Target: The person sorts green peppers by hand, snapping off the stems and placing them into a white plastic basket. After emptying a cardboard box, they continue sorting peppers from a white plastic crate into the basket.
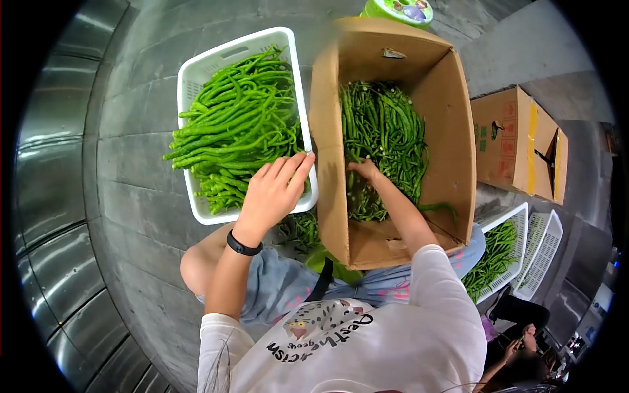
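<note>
Left hand (272, 190) flat on green peppers (236, 124) in white basket (190, 78), fingers (295, 167) together, right hand (365, 169) in cardboard box (452, 131), fingers hidden

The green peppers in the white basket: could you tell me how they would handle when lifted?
The peppers are long, thin and curved, so they probably bend slightly rather than flop. Heaped crisscross in the basket, they may snag and drag neighbours. Each looks light; the glossy skin might be slippery.
</note>
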{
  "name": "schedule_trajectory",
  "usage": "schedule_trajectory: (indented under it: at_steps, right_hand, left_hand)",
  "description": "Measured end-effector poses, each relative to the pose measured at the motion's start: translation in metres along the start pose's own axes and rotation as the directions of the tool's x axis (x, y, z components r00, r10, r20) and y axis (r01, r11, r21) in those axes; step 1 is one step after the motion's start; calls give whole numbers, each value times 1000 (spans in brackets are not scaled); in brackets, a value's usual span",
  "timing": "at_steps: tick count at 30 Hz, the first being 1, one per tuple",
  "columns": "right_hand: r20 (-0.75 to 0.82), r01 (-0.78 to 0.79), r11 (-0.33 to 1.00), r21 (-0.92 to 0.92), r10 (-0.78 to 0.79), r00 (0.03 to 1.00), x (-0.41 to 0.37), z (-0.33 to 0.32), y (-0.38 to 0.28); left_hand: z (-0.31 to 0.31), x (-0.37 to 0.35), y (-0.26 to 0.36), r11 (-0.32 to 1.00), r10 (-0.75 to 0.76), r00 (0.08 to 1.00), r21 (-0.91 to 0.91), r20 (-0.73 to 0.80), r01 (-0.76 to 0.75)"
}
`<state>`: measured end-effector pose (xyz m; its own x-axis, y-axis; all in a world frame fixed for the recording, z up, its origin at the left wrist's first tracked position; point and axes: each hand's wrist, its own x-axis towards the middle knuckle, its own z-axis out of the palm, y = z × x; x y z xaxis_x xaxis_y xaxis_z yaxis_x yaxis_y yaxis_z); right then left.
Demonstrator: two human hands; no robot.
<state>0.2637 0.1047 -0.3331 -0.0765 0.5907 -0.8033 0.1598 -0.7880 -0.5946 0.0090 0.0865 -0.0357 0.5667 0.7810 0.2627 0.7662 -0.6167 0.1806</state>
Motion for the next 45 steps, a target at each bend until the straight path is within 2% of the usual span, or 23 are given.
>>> schedule_trajectory:
  at_steps: [2, 6, 8, 11, 14, 15, 16, 17, 19, 21, 22, 24, 26, 28, 29, 32, 33, 34, 36, 39, 42, 43, 45]
  right_hand:
    - [161, -39, 999, 22, 35, 986, -24, 2, 4]
    - [73, 89, 986, -140, -79, 994, -46, -5, 15]
    - [95, 164, 970, -181, -148, 984, -97, -16, -26]
    - [16, 361, 929, -76, -361, 933, -146, -36, -54]
    - [-83, 529, 848, -39, -530, 844, -206, -52, -87]
    - [-152, 560, 823, 96, -544, 825, -220, -54, -89]
    - [-222, 590, 775, 228, -549, 806, -233, -54, -91]
    - [-257, 642, 703, 307, -588, 767, -249, -53, -93]
    - [-320, 743, 577, 339, -672, 668, -281, -43, -95]
    - [-346, 868, 473, 150, -798, 494, -297, -34, -82]
    - [-308, 873, 466, 142, -817, 487, -309, -27, -77]
    - [-120, 911, 357, -206, -933, 338, -338, -14, -76]
    - [63, 833, 356, -423, -906, 419, -354, -8, -67]
    - [279, 842, 105, -529, -916, 289, -338, -14, -46]
    - [294, 816, 106, -569, -900, 322, -338, -20, -38]
    - [184, 717, 106, -689, -931, 314, -346, -26, -48]
    - [126, 690, 239, -683, -892, 434, -357, -33, -58]
    - [32, 625, 275, -730, -900, 434, -353, -40, -64]
    - [-224, 797, 546, -260, -837, 500, -328, -55, -68]
    - [-219, 861, 505, -64, -849, 482, -325, -49, -117]
    - [-109, 747, 540, -387, -832, 544, -325, -40, -147]
    - [-123, 760, 496, -420, -861, 493, -327, -36, -151]
    - [-146, 767, 636, -88, -770, 621, -319, -39, -146]
  left_hand:
    - [-1, -1, 2, 1000, 11, 1000, 7, -4, -11]
    - [-4, -2, 6, 1000, 19, 1000, 2, -24, -19]
    - [-5, -2, 8, 1000, 25, 998, -9, -52, -26]
    - [-3, -4, 16, 996, 43, 990, -76, -137, -54]
    - [14, -10, 38, 913, -95, 977, -409, -190, 10]
    - [21, -13, 48, 817, -186, 979, -567, -86, 105]
    - [23, -12, 63, 482, -293, 938, -819, 186, 313]
    - [41, -13, 74, -22, -220, 836, -860, 502, 510]
    - [56, 1, 102, -389, -4, 685, -632, 728, 670]
    - [68, 21, 131, -718, 32, 639, -427, 769, 550]
    - [83, 31, 140, -832, 24, 644, -342, 765, 437]
    - [103, 45, 146, -907, 54, 660, -240, 749, 346]
    - [90, 62, 159, -918, 107, 600, -152, 793, 365]
    - [96, 66, 156, -819, 231, 644, -212, 730, 534]
    - [97, 62, 152, -821, 194, 717, -288, 670, 492]
    - [79, 64, 142, -799, -99, 709, -480, 698, 362]
    - [75, 62, 133, -781, -116, 757, -530, 643, 329]
    - [59, 63, 127, -706, -147, 761, -606, 632, 367]
    - [52, 63, 121, -518, -215, 800, -760, 559, 392]
    - [36, 63, 133, -244, -257, 849, -881, 462, 406]
    - [35, 59, 143, 3, -272, 878, -912, 394, 410]
    - [33, 57, 142, 14, -271, 884, -917, 380, 398]
    - [22, 53, 143, -47, -199, 920, -941, 339, 336]
